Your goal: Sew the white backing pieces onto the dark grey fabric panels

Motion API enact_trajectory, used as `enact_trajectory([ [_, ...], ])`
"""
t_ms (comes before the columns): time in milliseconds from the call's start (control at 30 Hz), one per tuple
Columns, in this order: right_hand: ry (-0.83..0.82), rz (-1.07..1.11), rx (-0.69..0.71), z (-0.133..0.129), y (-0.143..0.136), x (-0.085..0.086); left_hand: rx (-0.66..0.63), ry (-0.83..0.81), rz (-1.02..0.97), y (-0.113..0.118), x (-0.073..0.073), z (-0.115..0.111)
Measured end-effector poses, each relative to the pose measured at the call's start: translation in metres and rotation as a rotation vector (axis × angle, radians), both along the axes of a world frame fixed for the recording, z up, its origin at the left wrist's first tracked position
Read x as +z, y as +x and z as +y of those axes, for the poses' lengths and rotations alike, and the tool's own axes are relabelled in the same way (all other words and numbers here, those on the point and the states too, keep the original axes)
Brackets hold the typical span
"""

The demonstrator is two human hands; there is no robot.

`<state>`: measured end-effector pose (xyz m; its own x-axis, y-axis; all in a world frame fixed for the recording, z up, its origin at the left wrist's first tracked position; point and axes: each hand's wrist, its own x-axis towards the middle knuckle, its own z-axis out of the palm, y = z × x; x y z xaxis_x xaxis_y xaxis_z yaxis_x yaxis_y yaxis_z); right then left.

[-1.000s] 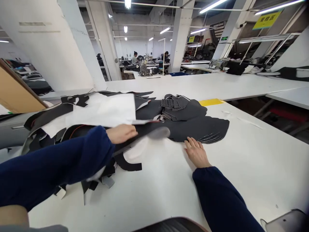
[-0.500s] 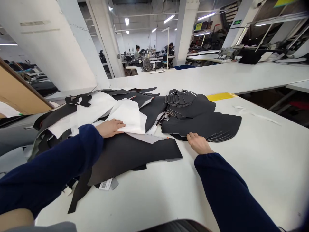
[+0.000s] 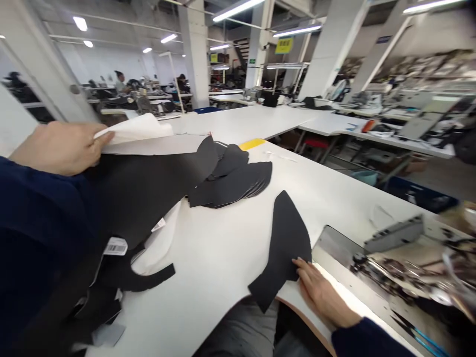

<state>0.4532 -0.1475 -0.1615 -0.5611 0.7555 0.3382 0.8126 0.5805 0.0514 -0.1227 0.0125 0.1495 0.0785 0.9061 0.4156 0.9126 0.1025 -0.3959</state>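
My left hand (image 3: 70, 146) is closed on the edge of a white sheet (image 3: 139, 128), which is lifted together with a large black fabric panel (image 3: 148, 178). Near the table's front edge, my right hand (image 3: 323, 295) grips the lower right edge of a curved black fabric piece (image 3: 284, 238), fingers on top and thumb hidden. A fanned stack of similar black pieces (image 3: 238, 183) lies farther back on the table. Under the raised panel are more dark cut pieces (image 3: 148, 280) and a white barcode label (image 3: 116, 246).
At right stands a sewing machine (image 3: 397, 233) with blue-handled scissors (image 3: 420, 332) beside it. A yellow strip (image 3: 253, 144) marks the far edge of the white table (image 3: 208, 263). Other workstations and a seated person (image 3: 120, 82) are in the background.
The view has swung right. My right hand has moved from the stack toward me and the sewing machine, now with one black piece. My left hand has raised the white sheet and black panel.
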Motion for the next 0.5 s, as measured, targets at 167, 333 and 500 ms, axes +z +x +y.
enact_trajectory([
  [167,-0.068,0.007,-0.219,-0.068,-0.033,-0.005,-0.128,0.046,-0.025,0.158,-0.002,-0.007],
  [333,-0.321,0.412,-0.206,-0.062,-0.060,0.056,-0.414,-0.325,-0.085,0.277,-0.041,0.008],
  [500,-0.522,1.194,-0.212,-0.003,-0.079,0.100,-0.602,-0.497,-0.096,0.333,-0.088,0.012],
])
